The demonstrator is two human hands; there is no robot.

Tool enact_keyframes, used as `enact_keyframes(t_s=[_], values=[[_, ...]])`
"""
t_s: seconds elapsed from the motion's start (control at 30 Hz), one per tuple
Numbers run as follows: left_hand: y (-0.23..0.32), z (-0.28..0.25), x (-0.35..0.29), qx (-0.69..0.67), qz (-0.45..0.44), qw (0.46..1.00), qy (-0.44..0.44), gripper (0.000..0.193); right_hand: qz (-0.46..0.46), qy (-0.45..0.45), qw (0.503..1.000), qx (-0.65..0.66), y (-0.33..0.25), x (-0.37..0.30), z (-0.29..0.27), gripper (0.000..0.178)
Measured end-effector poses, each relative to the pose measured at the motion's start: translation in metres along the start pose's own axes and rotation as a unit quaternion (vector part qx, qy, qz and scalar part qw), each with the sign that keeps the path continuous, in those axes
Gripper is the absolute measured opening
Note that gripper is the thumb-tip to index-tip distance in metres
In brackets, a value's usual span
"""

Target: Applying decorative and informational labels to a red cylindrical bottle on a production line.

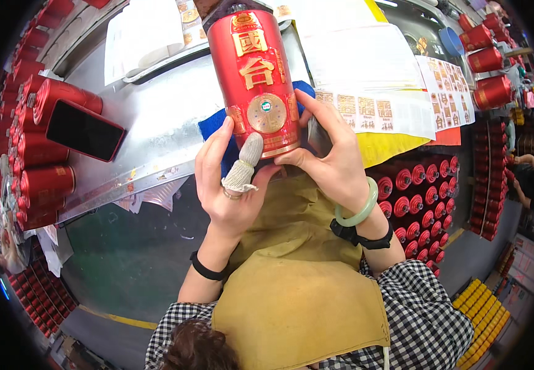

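A red bottle [223, 68] with raised gold decoration and a round gold medallion points its dark neck away from me. My left hand [220, 185] grips the left side of its base. One finger, in a whitish knitted finger cover [246, 161], presses the front just below the medallion. On the right side of the base, my right hand [335, 145] holds on with thumb and fingers. A blue cloth [212, 126] shows beneath the bottle on both sides. Whatever supports the neck end is mostly hidden.
Sheets of gold stickers [362, 114] and white paper lie at the right on a metal table [156, 117]. A black phone [86, 131] leans by red cylinders [48, 185] at the left. Rows of red bottles [418, 203] stand at lower right, near yellow items [481, 320].
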State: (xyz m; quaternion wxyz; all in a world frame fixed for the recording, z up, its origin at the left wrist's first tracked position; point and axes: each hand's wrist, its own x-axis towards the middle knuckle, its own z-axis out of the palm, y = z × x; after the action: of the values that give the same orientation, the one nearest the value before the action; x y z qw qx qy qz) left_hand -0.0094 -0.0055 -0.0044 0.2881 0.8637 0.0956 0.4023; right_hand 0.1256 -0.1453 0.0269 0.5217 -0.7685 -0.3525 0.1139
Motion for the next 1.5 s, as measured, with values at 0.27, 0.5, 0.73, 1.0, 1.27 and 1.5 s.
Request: enact_keyframes(t_s=[0.27,0.5,0.73,1.0,1.27,1.5], values=[[0.03,0.007,-0.001,0.134,-0.028,0.988,-0.076,0.056,0.07,-0.046,0.979,0.184,0.008,-0.005,-0.013,0.086],[0.039,0.022,0.002,0.177,-0.069,0.981,-0.05,0.072,0.071,-0.039,0.94,0.333,0.02,-0.015,-0.022,0.082],[0.028,0.007,-0.001,0.039,-0.045,0.998,-0.015,0.063,0.121,0.003,0.957,0.264,0.013,-0.012,-0.024,0.077],[0.014,-0.004,-0.005,0.05,-0.072,0.996,-0.008,0.066,0.081,0.061,0.951,0.291,-0.015,-0.002,-0.017,0.037],[-0.001,0.013,0.005,-0.042,-0.18,0.983,-0.013,0.088,-0.001,0.141,0.99,0.014,0.009,0.018,-0.015,0.024],[-0.009,0.017,0.003,-0.084,-0.222,0.971,-0.012,0.085,-0.007,0.088,0.993,0.079,-0.018,0.014,-0.019,0.028]])
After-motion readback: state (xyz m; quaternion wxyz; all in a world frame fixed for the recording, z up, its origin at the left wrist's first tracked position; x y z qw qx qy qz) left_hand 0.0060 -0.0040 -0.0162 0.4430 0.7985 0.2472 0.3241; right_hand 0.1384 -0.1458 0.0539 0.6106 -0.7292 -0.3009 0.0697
